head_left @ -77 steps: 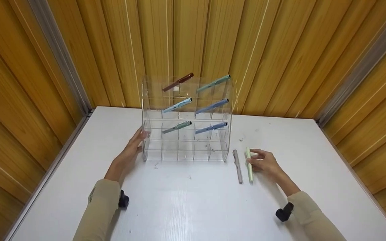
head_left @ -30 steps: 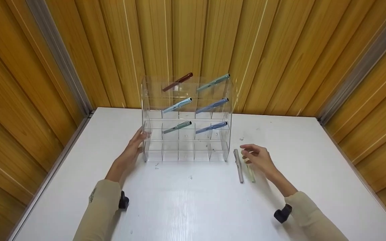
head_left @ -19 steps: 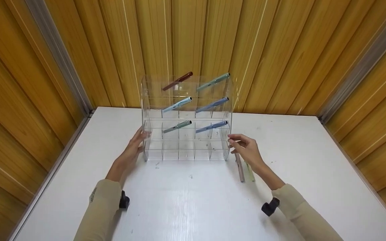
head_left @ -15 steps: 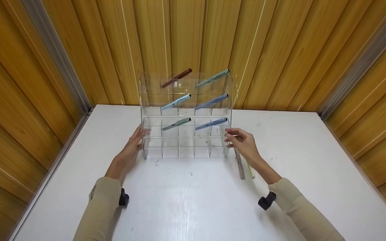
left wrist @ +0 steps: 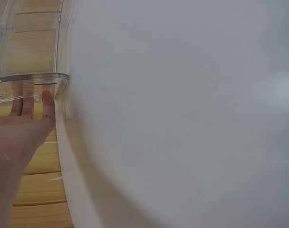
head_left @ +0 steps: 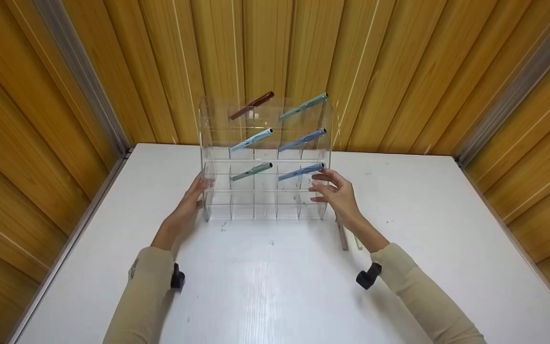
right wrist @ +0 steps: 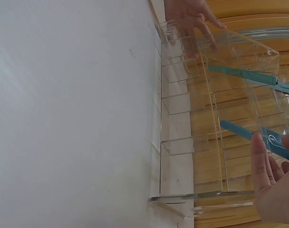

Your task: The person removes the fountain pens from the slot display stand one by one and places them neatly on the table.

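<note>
A clear acrylic pen rack point(head_left: 265, 210) stands on the table, with several capped pens slanting in its tiers. My left hand point(head_left: 183, 208) rests its extended fingers point(left wrist: 28, 102) against the rack's left side panel. At the right side is my right hand point(head_left: 344, 198), fingers loosely bent beside the cap of the lowest blue pen point(head_left: 301, 172). In the right wrist view the thumb and index finger overlap that blue pen's cap point(right wrist: 272, 140). Above it are another blue pen point(head_left: 302, 140) and a teal pen point(head_left: 303, 106). The left column has dark red point(head_left: 252, 105), light blue point(head_left: 251, 139) and green pens point(head_left: 252, 171).
A grey-brown pen point(head_left: 342, 236) and a pale green pen point(head_left: 358, 242) lie on the white table point(head_left: 256, 286) right of the rack, partly hidden by the right hand. Wood-patterned panels point(head_left: 265, 48) rise behind and at both sides.
My right hand has let go of the pale green pen on the table and moved left and up to the rack's lowest blue pen. The left hand stays at the rack's side.
</note>
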`<action>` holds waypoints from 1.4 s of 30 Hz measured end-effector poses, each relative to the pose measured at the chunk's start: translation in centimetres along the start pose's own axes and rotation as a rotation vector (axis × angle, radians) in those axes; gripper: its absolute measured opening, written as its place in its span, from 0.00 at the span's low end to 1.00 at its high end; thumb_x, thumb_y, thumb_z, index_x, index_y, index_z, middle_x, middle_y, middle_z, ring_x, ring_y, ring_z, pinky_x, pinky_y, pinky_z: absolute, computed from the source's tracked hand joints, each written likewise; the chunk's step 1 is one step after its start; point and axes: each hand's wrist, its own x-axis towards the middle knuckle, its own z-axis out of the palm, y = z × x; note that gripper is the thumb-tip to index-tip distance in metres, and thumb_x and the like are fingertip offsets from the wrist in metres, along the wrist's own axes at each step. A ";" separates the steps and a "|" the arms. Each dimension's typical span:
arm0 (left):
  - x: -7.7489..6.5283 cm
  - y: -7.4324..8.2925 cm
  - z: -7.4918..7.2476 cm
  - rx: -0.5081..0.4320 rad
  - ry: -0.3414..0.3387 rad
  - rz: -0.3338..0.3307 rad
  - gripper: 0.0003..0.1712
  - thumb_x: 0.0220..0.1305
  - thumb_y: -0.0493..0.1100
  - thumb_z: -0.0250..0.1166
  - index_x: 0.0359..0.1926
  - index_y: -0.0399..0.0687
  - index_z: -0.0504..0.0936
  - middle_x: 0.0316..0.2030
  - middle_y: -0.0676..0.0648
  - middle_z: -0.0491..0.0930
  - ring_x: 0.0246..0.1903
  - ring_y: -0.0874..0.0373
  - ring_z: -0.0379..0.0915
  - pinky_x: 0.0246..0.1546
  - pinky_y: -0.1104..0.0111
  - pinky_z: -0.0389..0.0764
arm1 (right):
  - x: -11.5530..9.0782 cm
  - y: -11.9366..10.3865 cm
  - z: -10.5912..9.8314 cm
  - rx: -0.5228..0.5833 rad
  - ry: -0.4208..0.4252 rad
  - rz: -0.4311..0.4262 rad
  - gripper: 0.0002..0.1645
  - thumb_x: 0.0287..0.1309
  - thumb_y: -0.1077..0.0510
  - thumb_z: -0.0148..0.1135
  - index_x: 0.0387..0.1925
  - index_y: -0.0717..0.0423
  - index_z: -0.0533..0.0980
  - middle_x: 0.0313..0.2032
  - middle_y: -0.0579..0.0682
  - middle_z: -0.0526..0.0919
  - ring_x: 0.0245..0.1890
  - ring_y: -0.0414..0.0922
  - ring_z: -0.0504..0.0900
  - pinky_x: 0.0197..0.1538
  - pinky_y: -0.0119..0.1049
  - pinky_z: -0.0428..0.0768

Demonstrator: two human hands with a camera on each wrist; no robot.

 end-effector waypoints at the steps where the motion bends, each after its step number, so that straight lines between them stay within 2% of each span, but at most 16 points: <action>1: 0.1 0.0 0.0 -0.001 0.002 -0.005 0.43 0.81 0.68 0.40 0.85 0.65 0.34 0.86 0.49 0.33 0.85 0.48 0.25 0.84 0.45 0.38 | 0.1 -0.1 0.1 -0.004 0.003 0.000 0.26 0.72 0.66 0.62 0.68 0.66 0.70 0.57 0.61 0.80 0.41 0.38 0.89 0.45 0.36 0.91; 6: 0.2 0.0 0.2 -0.007 0.014 -0.018 0.42 0.82 0.68 0.40 0.85 0.65 0.34 0.86 0.49 0.33 0.85 0.48 0.24 0.84 0.46 0.37 | 0.5 -0.4 0.6 -0.006 0.040 0.009 0.23 0.73 0.65 0.62 0.66 0.65 0.73 0.53 0.57 0.81 0.40 0.38 0.89 0.42 0.34 0.91; 12: 0.1 -0.1 0.1 -0.016 0.014 0.002 0.42 0.82 0.67 0.39 0.86 0.63 0.34 0.85 0.45 0.40 0.85 0.46 0.26 0.83 0.43 0.35 | 1.1 -0.6 1.1 -0.033 0.085 0.025 0.22 0.73 0.63 0.63 0.64 0.64 0.75 0.46 0.50 0.83 0.36 0.37 0.87 0.38 0.31 0.89; 22: 0.0 -0.1 0.1 -0.016 0.014 0.014 0.42 0.83 0.66 0.39 0.86 0.62 0.35 0.85 0.46 0.40 0.85 0.46 0.26 0.83 0.42 0.35 | 1.6 -1.2 1.7 -0.068 0.148 0.043 0.21 0.73 0.62 0.64 0.63 0.64 0.78 0.41 0.49 0.83 0.31 0.36 0.86 0.33 0.27 0.87; 28: 0.0 -0.1 0.1 0.007 0.014 -0.003 0.43 0.82 0.67 0.39 0.85 0.62 0.32 0.86 0.45 0.37 0.85 0.44 0.26 0.84 0.44 0.37 | 1.4 -1.1 1.5 -0.036 0.133 0.059 0.17 0.76 0.61 0.59 0.62 0.62 0.75 0.46 0.50 0.80 0.34 0.36 0.85 0.37 0.27 0.87; 32: 0.0 -0.1 0.1 0.017 0.017 -0.014 0.44 0.81 0.69 0.40 0.85 0.63 0.33 0.86 0.46 0.37 0.85 0.45 0.26 0.84 0.45 0.38 | 1.1 -1.1 1.4 0.011 0.131 0.020 0.17 0.78 0.62 0.56 0.62 0.63 0.73 0.49 0.53 0.79 0.39 0.37 0.85 0.41 0.29 0.88; 37: -0.1 -0.2 0.0 0.012 0.015 0.000 0.44 0.81 0.69 0.40 0.85 0.64 0.33 0.86 0.47 0.36 0.85 0.46 0.26 0.83 0.44 0.39 | 0.5 -1.4 1.1 0.098 0.108 -0.038 0.20 0.81 0.62 0.49 0.67 0.67 0.65 0.54 0.55 0.77 0.47 0.39 0.87 0.50 0.35 0.89; 42: 0.0 -0.1 0.3 0.000 0.004 0.004 0.43 0.81 0.69 0.40 0.85 0.67 0.35 0.86 0.51 0.35 0.85 0.49 0.27 0.83 0.44 0.40 | -0.1 -1.8 0.4 0.160 0.102 -0.061 0.18 0.83 0.60 0.42 0.66 0.63 0.60 0.59 0.58 0.78 0.52 0.41 0.88 0.57 0.41 0.88</action>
